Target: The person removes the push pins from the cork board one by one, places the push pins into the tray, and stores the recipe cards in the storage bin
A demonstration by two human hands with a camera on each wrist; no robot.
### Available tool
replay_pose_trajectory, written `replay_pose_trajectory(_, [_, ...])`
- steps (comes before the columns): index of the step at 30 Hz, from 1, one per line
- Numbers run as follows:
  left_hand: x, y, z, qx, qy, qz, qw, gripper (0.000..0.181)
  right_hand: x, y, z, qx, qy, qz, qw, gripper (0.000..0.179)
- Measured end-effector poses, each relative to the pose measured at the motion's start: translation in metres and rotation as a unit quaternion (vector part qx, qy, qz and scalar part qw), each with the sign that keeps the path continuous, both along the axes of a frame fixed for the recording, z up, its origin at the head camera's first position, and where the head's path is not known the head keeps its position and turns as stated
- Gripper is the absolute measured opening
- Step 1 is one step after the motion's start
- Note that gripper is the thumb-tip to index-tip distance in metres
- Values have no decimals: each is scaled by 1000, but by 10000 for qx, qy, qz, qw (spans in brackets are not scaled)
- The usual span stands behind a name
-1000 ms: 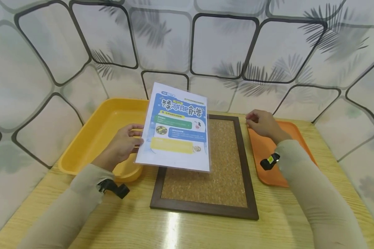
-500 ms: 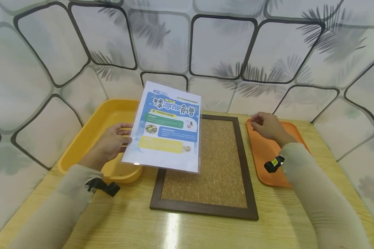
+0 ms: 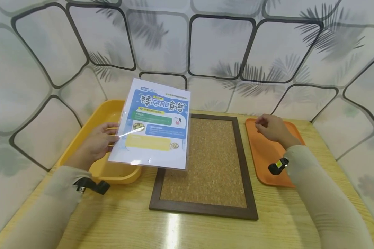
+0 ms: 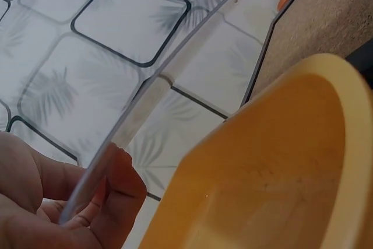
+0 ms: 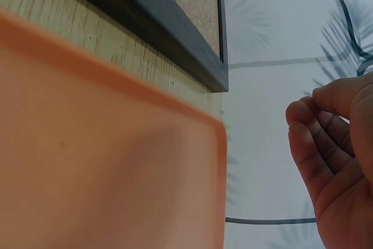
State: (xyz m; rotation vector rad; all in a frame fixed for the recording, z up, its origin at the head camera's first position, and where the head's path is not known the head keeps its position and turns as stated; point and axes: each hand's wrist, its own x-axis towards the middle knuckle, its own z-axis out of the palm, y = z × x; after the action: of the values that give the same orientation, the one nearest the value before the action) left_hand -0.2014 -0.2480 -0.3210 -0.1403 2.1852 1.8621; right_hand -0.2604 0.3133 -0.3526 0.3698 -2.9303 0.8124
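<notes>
Head view: my left hand (image 3: 95, 142) pinches the sheet (image 3: 156, 119), yellow bin (image 3: 124, 178) beneath it; my right hand (image 3: 273, 128) curls loosely above the tray (image 3: 263, 169), corkboard (image 3: 218, 166) between both.

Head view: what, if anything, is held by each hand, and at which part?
The left hand pinches the printed sheet at its left edge; the right hand holds nothing that can be seen.
</notes>
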Motion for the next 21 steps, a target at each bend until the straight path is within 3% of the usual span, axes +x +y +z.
replay_pose_trajectory(4, [0, -12, 0, 223, 4, 93, 9997, 34, 3, 4, -1, 3, -38, -42, 10000, 24])
replay_pose_trajectory(11, [1, -33, 1, 58, -43, 222, 9997, 33, 7, 10, -1, 30, -164, -75, 9998, 25])
replay_pose_trajectory(21, [3, -59, -2, 170, -8, 313, 9994, 35, 14, 21, -7, -21, -270, -216, 9994, 24])
